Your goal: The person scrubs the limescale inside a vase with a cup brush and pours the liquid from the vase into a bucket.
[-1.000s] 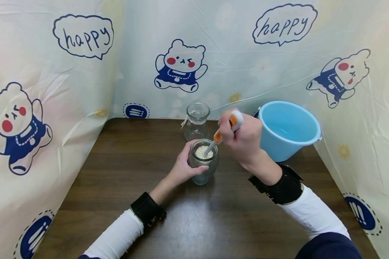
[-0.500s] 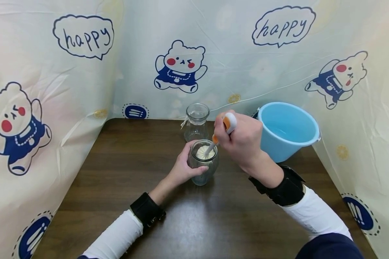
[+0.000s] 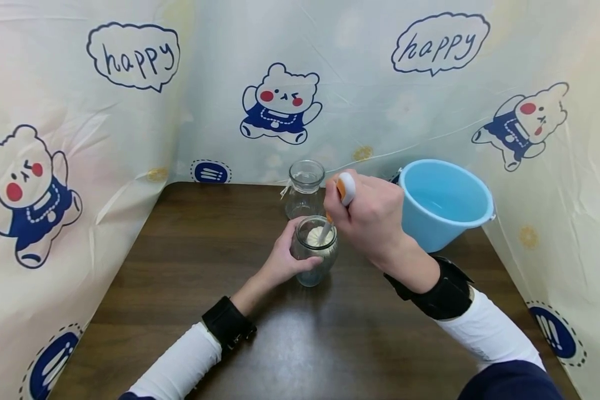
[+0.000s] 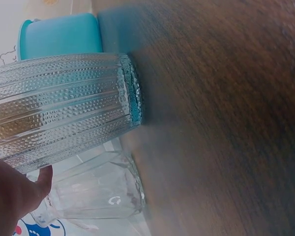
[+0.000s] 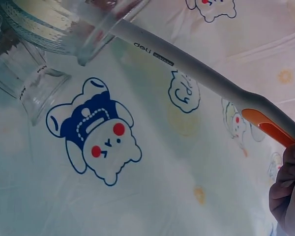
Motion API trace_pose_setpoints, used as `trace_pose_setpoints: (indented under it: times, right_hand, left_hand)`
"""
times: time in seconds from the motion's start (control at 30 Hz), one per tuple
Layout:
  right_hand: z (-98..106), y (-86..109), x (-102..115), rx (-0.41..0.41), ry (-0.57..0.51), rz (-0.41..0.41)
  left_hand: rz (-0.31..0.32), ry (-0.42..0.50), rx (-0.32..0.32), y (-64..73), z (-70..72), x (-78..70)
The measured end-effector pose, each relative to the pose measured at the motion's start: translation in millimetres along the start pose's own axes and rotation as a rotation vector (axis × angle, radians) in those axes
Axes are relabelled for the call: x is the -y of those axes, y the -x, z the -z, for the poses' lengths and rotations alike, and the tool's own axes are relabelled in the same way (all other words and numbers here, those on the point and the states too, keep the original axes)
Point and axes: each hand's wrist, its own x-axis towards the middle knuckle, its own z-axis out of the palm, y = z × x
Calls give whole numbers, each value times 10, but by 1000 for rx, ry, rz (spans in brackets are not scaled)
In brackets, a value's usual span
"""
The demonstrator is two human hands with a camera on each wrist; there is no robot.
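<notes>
A ribbed clear glass jar [image 3: 316, 272] stands upright on the brown table [image 3: 290, 350]. My left hand [image 3: 282, 255] grips it from the left, thumb across its near side. In my right hand [image 3: 372, 216] is a bottle brush [image 5: 182, 66] with a grey handle, orange grip and white end. That pale head [image 3: 320, 235] sits inside the mouth of the jar, and the handle slants up to the right. Through the textured wall, the left wrist view shows a brownish blur [image 4: 12, 115] in the jar. My right fist hides much of the grip in the head view.
Just behind the jar is a second clear glass vase [image 3: 301, 204] with a string bow at its neck. A light blue bucket [image 3: 430, 228] stands at the back right, close to my right hand. Printed cloth [image 3: 360, 100] walls the table at the back and sides.
My right hand has shifted slightly left, tipping the brush handle more upright. Inside the jar, the brush head has moved a little to the right. My left hand keeps its hold.
</notes>
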Motion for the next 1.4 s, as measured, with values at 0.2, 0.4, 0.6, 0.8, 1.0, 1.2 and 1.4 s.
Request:
trace_pose_setpoints:
  times: [0.2, 0.4, 0.6, 0.8, 1.0, 1.2, 1.4]
  right_hand:
    - [54, -89, -28, 37, 62, -46]
    - [36, -114, -21, 187, 146, -40]
    - [11, -151, -12, 237, 146, -55]
    - [24, -225, 5, 264, 152, -67]
    - [-34, -180, -55, 353, 129, -136]
    - [27, -322, -43, 335, 125, -177]
    - [-137, -130, -63, 450, 117, -216]
  left_hand:
    - [12, 13, 1, 34, -2, 15]
    - [10, 12, 4, 36, -16, 30]
    - [-9, 9, 6, 38, -43, 104]
    - [10, -5, -6, 30, -68, 374]
    - [-8, 27, 0, 10, -67, 419]
    - [-10, 21, -4, -5, -27, 173]
    - [5, 44, 8, -5, 1, 50]
